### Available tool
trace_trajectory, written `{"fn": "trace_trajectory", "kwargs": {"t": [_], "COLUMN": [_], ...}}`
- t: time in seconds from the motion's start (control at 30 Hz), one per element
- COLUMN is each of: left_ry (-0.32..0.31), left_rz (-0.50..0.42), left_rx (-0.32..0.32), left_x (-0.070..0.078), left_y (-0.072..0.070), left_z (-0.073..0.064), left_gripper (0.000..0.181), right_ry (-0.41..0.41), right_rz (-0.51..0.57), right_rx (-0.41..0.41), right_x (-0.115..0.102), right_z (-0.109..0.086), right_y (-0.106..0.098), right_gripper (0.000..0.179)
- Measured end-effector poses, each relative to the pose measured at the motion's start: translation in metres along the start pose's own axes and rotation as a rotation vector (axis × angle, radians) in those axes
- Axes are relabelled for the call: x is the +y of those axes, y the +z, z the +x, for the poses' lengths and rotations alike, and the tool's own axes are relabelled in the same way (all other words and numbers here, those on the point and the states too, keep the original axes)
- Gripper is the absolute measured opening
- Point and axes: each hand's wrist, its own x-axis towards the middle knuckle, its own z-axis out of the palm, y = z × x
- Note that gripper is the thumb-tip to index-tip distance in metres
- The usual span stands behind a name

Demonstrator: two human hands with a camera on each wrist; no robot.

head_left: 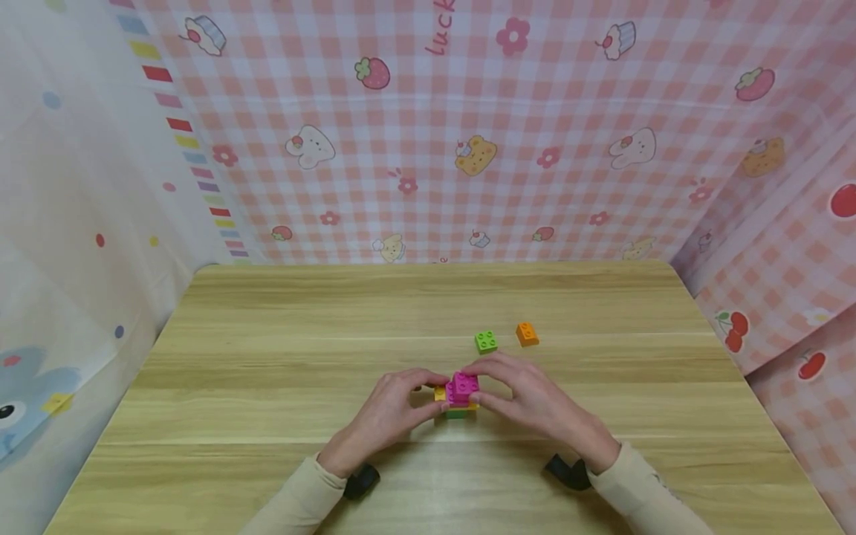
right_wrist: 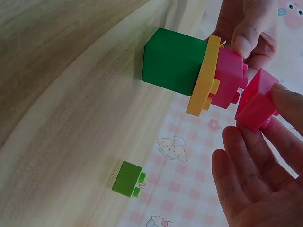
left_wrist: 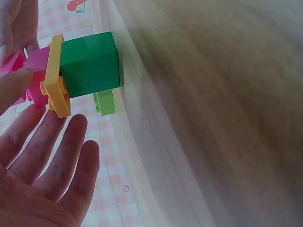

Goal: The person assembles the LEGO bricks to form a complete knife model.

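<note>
Green block [head_left: 456, 414]: mostly hidden under the yellow plate [head_left: 439, 394] in the head view.
Lower pink block [right_wrist: 227, 78]: in the head view, the upper pink block [head_left: 466, 383] covers a lot of it.
Left hand [head_left: 394, 405]: cut off by the edge in both wrist views.
Right hand [right_wrist: 265, 184]: runs out of its own wrist view.
Lime block [left_wrist: 106, 102]: part hides behind the green block in the left wrist view.
Sleeves [head_left: 294, 498]: cut off at the bottom.
Table [left_wrist: 213, 113]: blurry wood lines up close.
</note>
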Motion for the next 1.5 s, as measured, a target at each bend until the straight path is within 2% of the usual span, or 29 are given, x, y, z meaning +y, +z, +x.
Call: {"fn": "trace_trajectory", "kwargs": {"t": [0.43,0.87,1.5], "left_ry": [0.014,-0.029,0.014], "left_rz": [-0.002,-0.006,0.024], "left_rx": [0.013,-0.02,-0.053], "left_x": [-0.0011,-0.0009,-0.0015], "left_y": [0.0017,0.0005,0.0007], "left_z": [0.0022,0.0025,-0.0006], "left_gripper": [0.028,0.029,0.031], "right_ry": [-0.022,-0.046,-0.185], "right_rz": [-0.009,-0.045,-0.159], "right_rx": [-0.008,-0.017,-0.037], "right_x": [0.0015,-0.0003,0.0011], "right_z": [0.0023,0.0027,0.0082], "right_y": [0.0036,0.0084,0.009], "right_gripper": [0.029,0.029,0.034]}}
